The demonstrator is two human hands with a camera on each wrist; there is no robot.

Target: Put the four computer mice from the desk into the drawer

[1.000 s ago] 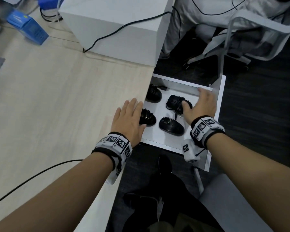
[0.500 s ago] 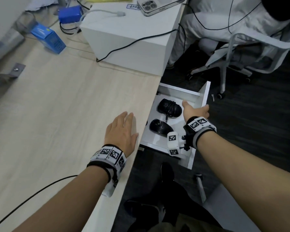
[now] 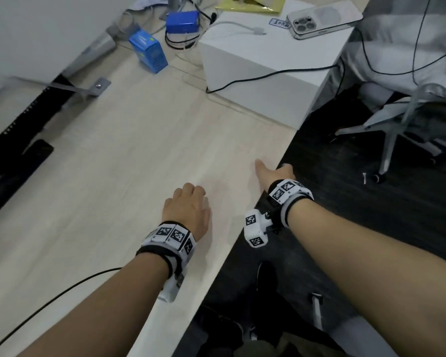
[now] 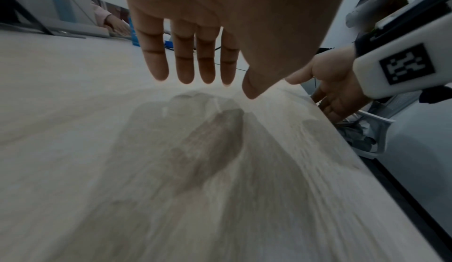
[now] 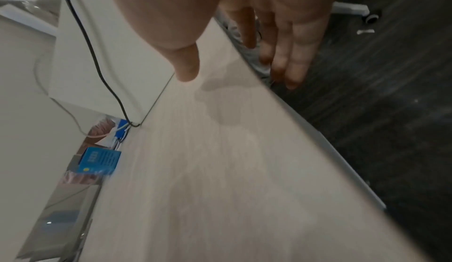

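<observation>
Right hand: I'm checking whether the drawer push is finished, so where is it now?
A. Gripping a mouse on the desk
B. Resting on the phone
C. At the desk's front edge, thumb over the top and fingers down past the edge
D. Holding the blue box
C: the right hand sits at the edge of the desk, thumb above the top, straight fingers reaching below it, holding nothing.

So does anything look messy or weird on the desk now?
Nothing stands out. The desk looks tidy, with no mice on it. Both the left hand and right hand are empty. The phone lies flat on the white box.
</observation>
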